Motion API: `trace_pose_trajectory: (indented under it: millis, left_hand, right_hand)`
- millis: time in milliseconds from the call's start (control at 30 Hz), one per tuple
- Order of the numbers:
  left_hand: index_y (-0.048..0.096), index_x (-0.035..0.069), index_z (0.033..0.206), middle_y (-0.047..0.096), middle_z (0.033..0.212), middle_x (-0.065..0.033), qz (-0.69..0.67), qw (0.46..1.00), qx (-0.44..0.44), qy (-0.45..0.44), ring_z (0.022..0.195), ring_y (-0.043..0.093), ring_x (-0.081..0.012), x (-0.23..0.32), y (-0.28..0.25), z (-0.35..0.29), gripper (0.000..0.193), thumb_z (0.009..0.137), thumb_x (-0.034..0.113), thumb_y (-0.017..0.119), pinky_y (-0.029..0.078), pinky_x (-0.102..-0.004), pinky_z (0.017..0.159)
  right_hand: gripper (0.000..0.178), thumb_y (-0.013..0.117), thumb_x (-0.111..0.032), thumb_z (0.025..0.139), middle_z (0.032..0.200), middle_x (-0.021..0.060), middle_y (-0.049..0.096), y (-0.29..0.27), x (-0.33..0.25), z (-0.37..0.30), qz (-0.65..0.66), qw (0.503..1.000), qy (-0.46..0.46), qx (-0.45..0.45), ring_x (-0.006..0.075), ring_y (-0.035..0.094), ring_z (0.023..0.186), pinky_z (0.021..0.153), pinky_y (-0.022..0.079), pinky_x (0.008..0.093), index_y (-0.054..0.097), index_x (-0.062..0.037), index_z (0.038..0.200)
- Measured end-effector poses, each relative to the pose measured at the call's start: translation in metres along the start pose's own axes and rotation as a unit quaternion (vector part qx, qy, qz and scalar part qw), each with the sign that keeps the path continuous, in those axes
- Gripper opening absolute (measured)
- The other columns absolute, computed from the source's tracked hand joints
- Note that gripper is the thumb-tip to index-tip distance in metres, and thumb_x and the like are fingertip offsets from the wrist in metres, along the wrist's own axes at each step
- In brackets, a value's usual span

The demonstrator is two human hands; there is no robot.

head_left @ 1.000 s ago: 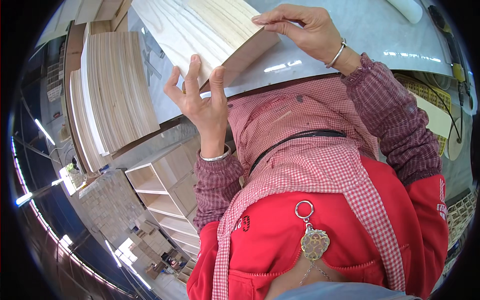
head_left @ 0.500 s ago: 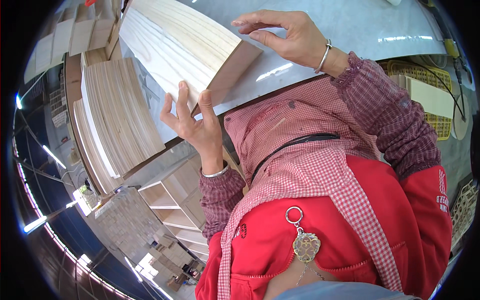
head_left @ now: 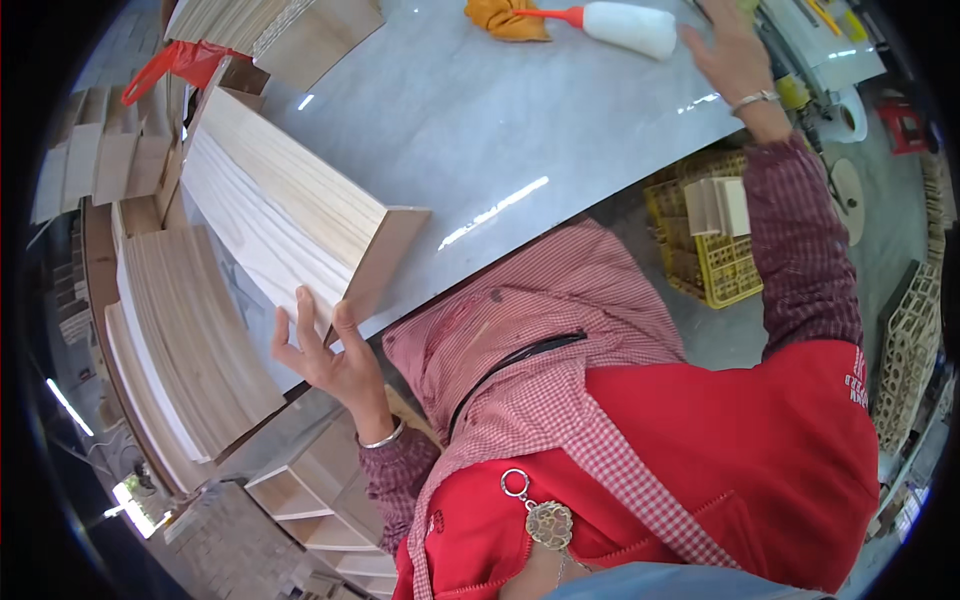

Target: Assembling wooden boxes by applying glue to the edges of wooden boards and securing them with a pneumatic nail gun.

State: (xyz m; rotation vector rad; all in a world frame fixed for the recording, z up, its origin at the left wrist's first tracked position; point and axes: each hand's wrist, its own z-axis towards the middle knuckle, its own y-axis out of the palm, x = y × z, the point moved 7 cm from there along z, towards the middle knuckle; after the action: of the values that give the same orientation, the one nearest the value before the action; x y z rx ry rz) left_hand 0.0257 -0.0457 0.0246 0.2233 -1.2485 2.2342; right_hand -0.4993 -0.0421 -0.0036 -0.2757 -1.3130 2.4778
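A long pale wooden box-like piece (head_left: 270,215) with a grained face lies on the glossy grey tabletop (head_left: 480,130). My left hand (head_left: 335,360) is at its near corner, fingers spread and fingertips against the wood. Over at the far right of the table, my right hand (head_left: 735,60) is stretched out with the thumb apart and nothing visible in it. Its fingertips are partly lost at the upper edge, among tools. Just left of that hand lies a white squeeze bottle (head_left: 628,30) with a red nozzle, touching an orange cloth (head_left: 508,18).
Stacked thin boards (head_left: 190,330) stand at the table's left end, with a red plastic bag (head_left: 190,62) beyond. More wooden pieces (head_left: 315,40) sit at the back left. Below the table's right side is a yellow crate (head_left: 725,275) holding pale blocks. Wooden shelving (head_left: 305,500) stands lower left.
My right hand has moved from above the wooden piece to the far right of the table. The left hand stays at the piece's corner. The view has shifted, bringing the bottle and cloth into sight.
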Motion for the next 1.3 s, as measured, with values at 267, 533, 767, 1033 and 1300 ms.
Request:
trace_pose_trajectory:
  millis: [267, 533, 767, 1033, 1300]
  left_hand:
    - [0.062, 0.008, 0.120, 0.042, 0.121, -0.0189, 0.008, 1.000, 0.014, 0.012, 0.101, 0.052, -0.0285, -0.002, -0.003, -0.007, 0.044, 0.078, 0.010, 0.075, 0.049, -0.0333, 0.078]
    - [0.063, 0.009, 0.118, 0.045, 0.117, -0.0160, -0.036, 0.998, 0.038, -0.033, 0.109, 0.049, -0.0289, 0.003, -0.006, -0.010, 0.040, 0.080, 0.018, 0.074, 0.048, -0.0358, 0.083]
    - [0.064, 0.010, 0.116, 0.043, 0.118, -0.0175, -0.059, 0.996, 0.045, -0.042, 0.101, 0.053, -0.0273, -0.004, -0.002, -0.009, 0.041, 0.079, 0.023, 0.076, 0.050, -0.0342, 0.081]
    - [0.064, 0.010, 0.115, 0.043, 0.117, -0.0178, -0.033, 0.997, 0.070, -0.015, 0.093, 0.055, -0.0258, -0.001, -0.003, -0.009, 0.043, 0.078, 0.027, 0.077, 0.051, -0.0316, 0.078]
    - [0.064, 0.010, 0.114, 0.043, 0.117, -0.0183, -0.028, 0.997, 0.075, -0.020, 0.092, 0.056, -0.0255, 0.000, -0.004, -0.010, 0.042, 0.078, 0.028, 0.076, 0.051, -0.0310, 0.077]
  right_hand:
    - [0.065, 0.051, -0.029, 0.082, 0.119, 0.0267, 0.056, 0.029, 0.142, -0.008, -0.078, 0.961, 0.126, -0.232, 0.0412, 0.056, 0.108, 0.090, 0.045, 0.0464, 0.032, 0.0003, 0.137]
    - [0.054, 0.056, -0.029, 0.079, 0.105, 0.0242, 0.061, 0.088, 0.185, 0.006, -0.096, 0.947, 0.141, -0.271, 0.0414, 0.059, 0.098, 0.086, 0.047, 0.0446, 0.045, 0.0019, 0.122]
    - [0.032, 0.059, -0.022, 0.078, 0.076, 0.0157, 0.063, -0.006, 0.147, 0.005, 0.043, 0.913, 0.197, -0.354, 0.0288, 0.062, 0.067, 0.067, 0.052, 0.0358, 0.056, 0.0043, 0.097]
    - [0.013, 0.060, -0.011, 0.076, 0.063, 0.0059, 0.056, -0.134, -0.087, -0.026, 0.450, 0.784, 0.232, -0.360, 0.0105, 0.050, 0.045, 0.045, 0.045, 0.0204, 0.053, -0.0003, 0.079]
    - [0.016, 0.062, -0.011, 0.077, 0.059, 0.0037, 0.054, -0.154, -0.232, -0.045, 0.512, 0.700, 0.134, -0.480, 0.0084, 0.047, 0.042, 0.037, 0.040, 0.0198, 0.049, -0.0007, 0.081]
